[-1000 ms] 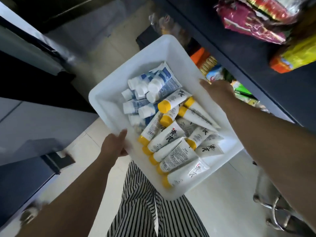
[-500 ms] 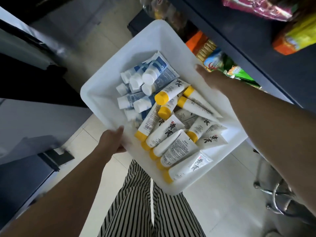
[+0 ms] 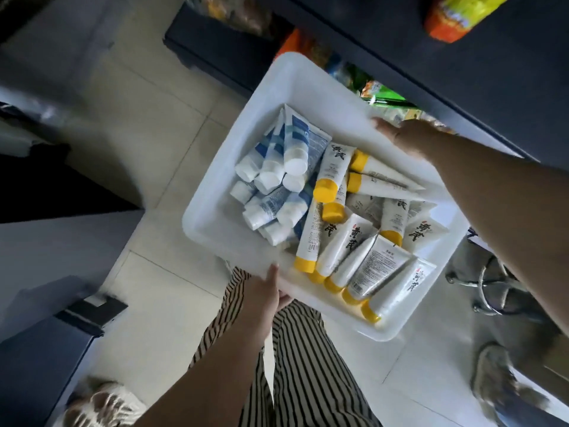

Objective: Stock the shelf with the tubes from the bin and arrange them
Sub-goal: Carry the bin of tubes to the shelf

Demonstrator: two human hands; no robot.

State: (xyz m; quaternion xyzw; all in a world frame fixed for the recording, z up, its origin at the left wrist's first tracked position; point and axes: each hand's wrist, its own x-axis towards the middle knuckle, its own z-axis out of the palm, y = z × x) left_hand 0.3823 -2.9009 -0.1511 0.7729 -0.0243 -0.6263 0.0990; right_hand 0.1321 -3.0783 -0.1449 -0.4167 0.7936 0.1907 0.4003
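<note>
White plastic: bin (image 3: 246, 192), carried off the floor by both hands, tilted.
Left fingers: only the thumb (image 3: 272, 274) showed, lying over the near rim; the rest were hidden under the bin, so the curl could not be told for certain, but the left hand (image 3: 261, 298) gripped that rim.
Right fingers: hidden behind the far rim; thumb side lay on top of the rim, right hand (image 3: 406, 137) holding that edge.
Arms: both bare forearms reached in from the lower and right edges of the view.
White-capped tubes (image 3: 277, 177): blue-and-white, piled loosely in the left part of the bin, caps mostly facing the left wall.
Yellow-capped tubes (image 3: 351, 245): white with black characters, filling the right part, overlapping each other, several caps against the near wall.
Tube position: all tubes lay inside the bin, none on the shelf.
Shelf (image 3: 462, 75): dark, just beyond the bin's far corner at upper right; its lower level held colourful snack packs (image 3: 378, 95), blurred.
Upper shelf item: orange-and-yellow packet (image 3: 455, 16) at top right.
Below bin: striped trousers (image 3: 304, 365) and pale tiled floor (image 3: 160, 291).
Right side: metal chair base (image 3: 492, 291) on the floor, partly behind the right arm.
Left side: grey cabinet (image 3: 52, 241), well apart from the bin.
</note>
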